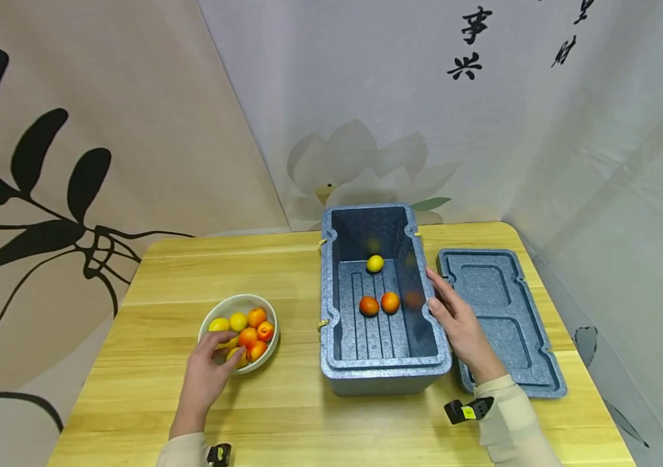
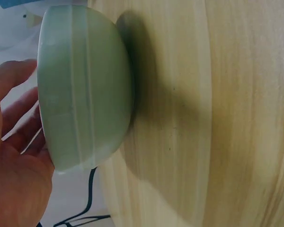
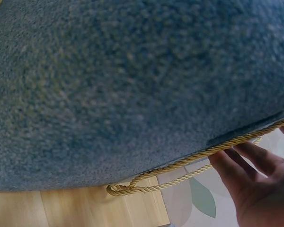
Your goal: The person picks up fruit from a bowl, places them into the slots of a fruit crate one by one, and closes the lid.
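A pale green bowl (image 1: 273, 305) holds several small yellow and orange-red fruits (image 1: 256, 351). My left hand (image 1: 205, 373) is at its near left rim, thumb and fingers spread apart over the fruits; in the left wrist view the bowl's wall (image 2: 85, 90) hides the fingertips. A speckled blue-grey foam box (image 1: 386, 373) stands without its lid. On its floor lie a yellow fruit (image 1: 375, 263) and two orange-red fruits (image 1: 369, 306). My right hand (image 1: 462, 327) rests against the box's right rim, its fingers touching the side by a twisted yellow rope (image 3: 194, 158).
The box's lid (image 1: 492, 324) lies on the wooden table (image 1: 156, 311) to the right, partly beneath my right forearm. A printed curtain (image 1: 361, 97) hangs behind the table. Rope loops (image 1: 323, 323) show at the box's left side.
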`<state>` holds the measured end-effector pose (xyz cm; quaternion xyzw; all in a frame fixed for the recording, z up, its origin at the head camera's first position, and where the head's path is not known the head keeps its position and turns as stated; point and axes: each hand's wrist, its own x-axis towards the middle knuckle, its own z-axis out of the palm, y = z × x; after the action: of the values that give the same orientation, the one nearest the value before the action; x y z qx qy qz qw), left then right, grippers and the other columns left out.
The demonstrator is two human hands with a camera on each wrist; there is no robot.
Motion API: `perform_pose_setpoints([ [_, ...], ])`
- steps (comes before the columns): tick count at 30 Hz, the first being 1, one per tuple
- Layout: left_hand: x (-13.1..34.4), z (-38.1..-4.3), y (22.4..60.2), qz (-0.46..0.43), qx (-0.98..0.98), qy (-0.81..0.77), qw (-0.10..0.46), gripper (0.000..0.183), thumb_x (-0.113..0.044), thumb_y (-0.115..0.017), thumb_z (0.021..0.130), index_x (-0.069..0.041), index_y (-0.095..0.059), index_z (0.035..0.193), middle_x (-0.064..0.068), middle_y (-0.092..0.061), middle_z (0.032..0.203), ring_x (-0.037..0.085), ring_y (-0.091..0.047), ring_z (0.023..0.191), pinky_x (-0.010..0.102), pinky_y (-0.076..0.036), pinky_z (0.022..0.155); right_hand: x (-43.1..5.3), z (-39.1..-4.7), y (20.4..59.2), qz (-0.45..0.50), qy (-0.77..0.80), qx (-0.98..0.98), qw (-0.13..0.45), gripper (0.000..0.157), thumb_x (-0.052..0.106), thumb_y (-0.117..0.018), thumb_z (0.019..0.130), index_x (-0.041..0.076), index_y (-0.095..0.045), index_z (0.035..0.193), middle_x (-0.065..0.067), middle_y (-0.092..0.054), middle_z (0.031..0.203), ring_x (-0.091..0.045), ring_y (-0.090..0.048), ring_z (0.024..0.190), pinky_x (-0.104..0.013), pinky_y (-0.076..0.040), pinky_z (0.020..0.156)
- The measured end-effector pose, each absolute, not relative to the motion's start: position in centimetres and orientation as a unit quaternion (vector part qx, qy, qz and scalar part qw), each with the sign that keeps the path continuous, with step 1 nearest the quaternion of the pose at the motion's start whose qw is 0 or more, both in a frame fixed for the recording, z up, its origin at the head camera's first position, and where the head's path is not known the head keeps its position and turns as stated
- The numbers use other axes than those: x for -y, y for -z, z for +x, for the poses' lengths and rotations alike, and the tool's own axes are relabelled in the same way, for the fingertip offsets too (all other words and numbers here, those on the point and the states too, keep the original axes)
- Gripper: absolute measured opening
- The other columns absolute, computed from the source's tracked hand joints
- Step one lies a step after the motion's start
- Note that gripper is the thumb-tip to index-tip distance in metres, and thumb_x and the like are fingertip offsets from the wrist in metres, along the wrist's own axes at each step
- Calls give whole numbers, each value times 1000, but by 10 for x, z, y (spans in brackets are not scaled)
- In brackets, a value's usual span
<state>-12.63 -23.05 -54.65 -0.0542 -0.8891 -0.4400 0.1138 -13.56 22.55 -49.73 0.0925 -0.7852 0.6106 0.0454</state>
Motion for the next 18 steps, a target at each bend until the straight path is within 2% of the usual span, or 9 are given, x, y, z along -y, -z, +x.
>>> perform_pose_setpoints([
  [6, 230, -127, 545, -54, 911, 403, 75, 29, 7, -77, 79, 7, -66, 107, 15, -59, 108, 35, -62, 96, 50, -55, 81, -225, -136, 497, 94, -611, 785, 48, 50, 12, -46, 105, 17, -36, 154, -10, -32, 156, -34, -31, 139, -16, -34, 101],
  [12, 226, -129, 541, -57, 935, 347, 42, 31, 2, -78, 80, 7, -66, 108, 19, -58, 110, 37, -56, 103, 53, -46, 92, -225, -135, 497, 92, -611, 785, 43, 50, 14, -46, 105, 20, -35, 154, -7, -31, 157, -32, -30, 139, -15, -35, 101],
  [18, 221, -131, 539, -51, 941, 334, 24, 29, 0, -77, 80, 7, -66, 105, 18, -58, 109, 37, -54, 104, 52, -45, 94, -224, -135, 497, 93, -615, 782, 44, 50, 13, -46, 106, 20, -34, 154, -8, -31, 156, -32, -31, 139, -15, -36, 100],
])
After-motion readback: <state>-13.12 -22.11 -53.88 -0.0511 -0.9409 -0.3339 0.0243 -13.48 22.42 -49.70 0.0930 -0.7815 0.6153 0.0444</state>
